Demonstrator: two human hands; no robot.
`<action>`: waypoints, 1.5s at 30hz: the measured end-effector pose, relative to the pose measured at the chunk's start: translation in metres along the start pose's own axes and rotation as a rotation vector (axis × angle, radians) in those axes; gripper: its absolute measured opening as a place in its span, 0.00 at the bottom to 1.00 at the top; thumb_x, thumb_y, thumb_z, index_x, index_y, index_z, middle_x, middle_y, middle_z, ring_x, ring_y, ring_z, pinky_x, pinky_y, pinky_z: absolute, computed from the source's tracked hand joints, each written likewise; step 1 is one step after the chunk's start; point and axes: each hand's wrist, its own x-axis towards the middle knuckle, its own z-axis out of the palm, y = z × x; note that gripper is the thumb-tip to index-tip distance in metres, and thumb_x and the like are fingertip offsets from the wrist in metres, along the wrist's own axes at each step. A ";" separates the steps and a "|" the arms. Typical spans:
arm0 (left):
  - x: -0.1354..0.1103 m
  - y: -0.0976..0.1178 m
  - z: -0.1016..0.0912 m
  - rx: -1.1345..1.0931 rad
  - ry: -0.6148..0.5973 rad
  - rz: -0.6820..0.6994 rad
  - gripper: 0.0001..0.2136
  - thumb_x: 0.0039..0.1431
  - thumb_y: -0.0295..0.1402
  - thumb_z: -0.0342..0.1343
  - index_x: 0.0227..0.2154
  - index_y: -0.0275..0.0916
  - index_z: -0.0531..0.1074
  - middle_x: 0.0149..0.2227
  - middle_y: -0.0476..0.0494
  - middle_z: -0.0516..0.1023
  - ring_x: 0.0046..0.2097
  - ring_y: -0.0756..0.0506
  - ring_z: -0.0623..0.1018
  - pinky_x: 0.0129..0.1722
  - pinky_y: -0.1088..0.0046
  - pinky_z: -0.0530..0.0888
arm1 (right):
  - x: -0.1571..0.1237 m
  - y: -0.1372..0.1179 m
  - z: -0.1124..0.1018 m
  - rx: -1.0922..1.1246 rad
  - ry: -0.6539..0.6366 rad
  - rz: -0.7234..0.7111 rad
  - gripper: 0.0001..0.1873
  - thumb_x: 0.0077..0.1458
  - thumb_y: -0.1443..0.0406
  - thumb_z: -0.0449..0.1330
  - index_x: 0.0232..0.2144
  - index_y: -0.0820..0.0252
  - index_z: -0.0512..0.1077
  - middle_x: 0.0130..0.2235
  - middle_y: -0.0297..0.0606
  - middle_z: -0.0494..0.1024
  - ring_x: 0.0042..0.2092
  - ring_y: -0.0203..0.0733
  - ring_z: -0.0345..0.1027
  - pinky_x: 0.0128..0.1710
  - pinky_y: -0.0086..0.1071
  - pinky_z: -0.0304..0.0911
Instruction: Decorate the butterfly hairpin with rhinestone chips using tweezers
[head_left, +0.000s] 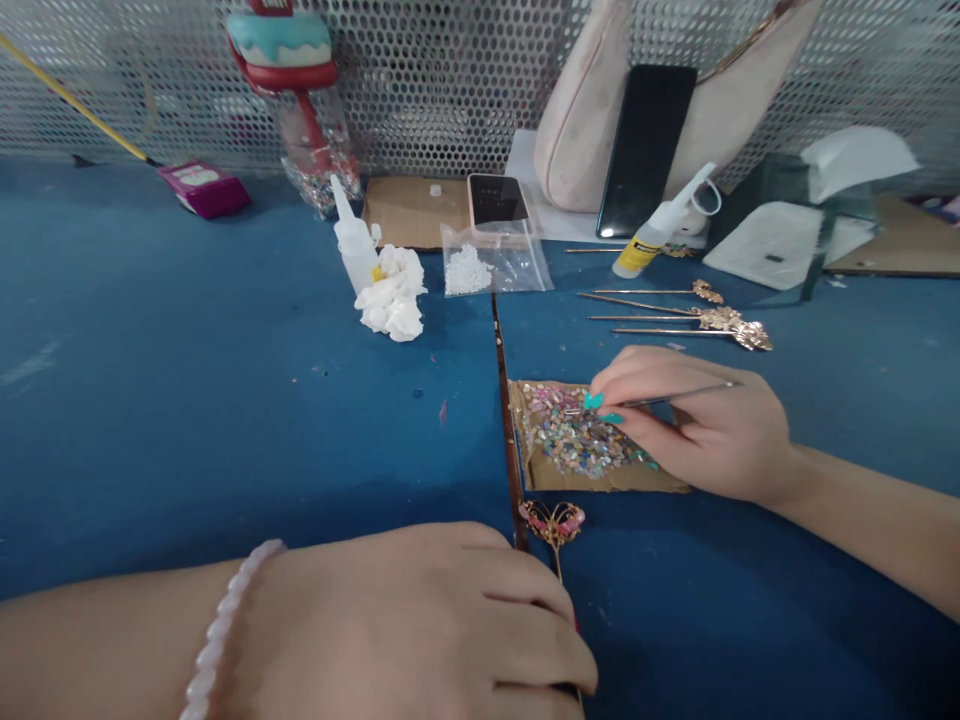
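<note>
My left hand [442,625] lies at the bottom of the view, fingers curled round the thin stem of a gold hairpin topped by a pink butterfly [553,522]. My right hand [697,425] pinches a slim metal tool [679,397], its tip over a piece of cardboard [547,475] strewn with small coloured stones [577,440]. The butterfly sits just below the cardboard's front edge.
Several gold hairpins [675,318] lie behind the cardboard. Two glue bottles [352,240] [660,232], a crumpled tissue [391,295], a bag of white beads [487,265], two phones [496,200] [646,150], a pale pouch [577,120] and a bead jar [315,150] line the mesh wall.
</note>
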 end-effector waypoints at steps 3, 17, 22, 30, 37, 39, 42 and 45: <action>0.000 -0.001 0.001 -0.003 0.018 -0.006 0.10 0.67 0.30 0.47 0.47 0.35 0.70 0.51 0.51 0.72 0.54 0.49 0.67 0.59 0.76 0.64 | 0.001 -0.001 0.000 -0.002 0.007 0.003 0.12 0.55 0.75 0.56 0.36 0.51 0.67 0.30 0.34 0.76 0.32 0.42 0.73 0.31 0.37 0.71; 0.000 -0.001 0.000 0.015 -0.002 -0.010 0.11 0.68 0.30 0.45 0.47 0.35 0.70 0.51 0.51 0.72 0.54 0.49 0.66 0.58 0.75 0.65 | -0.003 0.004 0.000 -0.007 0.037 0.096 0.07 0.57 0.71 0.54 0.34 0.53 0.67 0.30 0.34 0.76 0.31 0.40 0.73 0.28 0.36 0.68; 0.001 -0.001 0.001 0.015 -0.001 -0.009 0.11 0.68 0.30 0.45 0.47 0.35 0.70 0.52 0.51 0.72 0.55 0.48 0.66 0.59 0.75 0.64 | 0.002 0.005 0.003 -0.029 0.052 0.130 0.04 0.59 0.68 0.54 0.32 0.54 0.67 0.30 0.34 0.76 0.31 0.41 0.73 0.29 0.37 0.68; 0.002 0.000 0.000 0.008 -0.001 -0.007 0.11 0.67 0.31 0.46 0.47 0.36 0.70 0.51 0.51 0.72 0.54 0.48 0.67 0.58 0.76 0.65 | 0.005 0.007 0.005 -0.011 0.055 0.166 0.06 0.58 0.69 0.55 0.32 0.52 0.67 0.31 0.34 0.76 0.31 0.40 0.72 0.30 0.38 0.67; 0.000 -0.002 0.001 -0.003 -0.001 0.013 0.10 0.68 0.31 0.46 0.45 0.35 0.70 0.51 0.50 0.72 0.53 0.49 0.67 0.56 0.76 0.66 | 0.019 0.002 0.013 0.084 0.093 0.197 0.05 0.59 0.69 0.55 0.32 0.53 0.67 0.32 0.33 0.76 0.34 0.41 0.73 0.31 0.37 0.67; -0.001 -0.002 0.000 -0.002 0.011 0.006 0.09 0.68 0.31 0.47 0.45 0.35 0.70 0.51 0.51 0.72 0.54 0.50 0.67 0.55 0.77 0.67 | 0.023 0.003 0.015 0.104 0.068 0.181 0.05 0.59 0.69 0.55 0.31 0.54 0.67 0.31 0.34 0.75 0.33 0.41 0.72 0.31 0.37 0.67; -0.001 -0.003 0.000 -0.054 0.053 -0.032 0.09 0.67 0.33 0.50 0.45 0.34 0.70 0.49 0.53 0.74 0.53 0.51 0.68 0.54 0.79 0.67 | 0.023 0.004 0.015 0.101 0.068 0.176 0.05 0.58 0.69 0.55 0.32 0.54 0.68 0.32 0.34 0.75 0.34 0.41 0.72 0.32 0.37 0.67; -0.001 -0.004 -0.001 -0.100 0.054 -0.050 0.09 0.65 0.34 0.54 0.44 0.35 0.70 0.50 0.54 0.75 0.52 0.52 0.69 0.53 0.81 0.68 | 0.022 0.004 0.011 0.089 0.064 0.178 0.05 0.58 0.70 0.56 0.32 0.54 0.68 0.31 0.34 0.76 0.34 0.40 0.72 0.33 0.37 0.67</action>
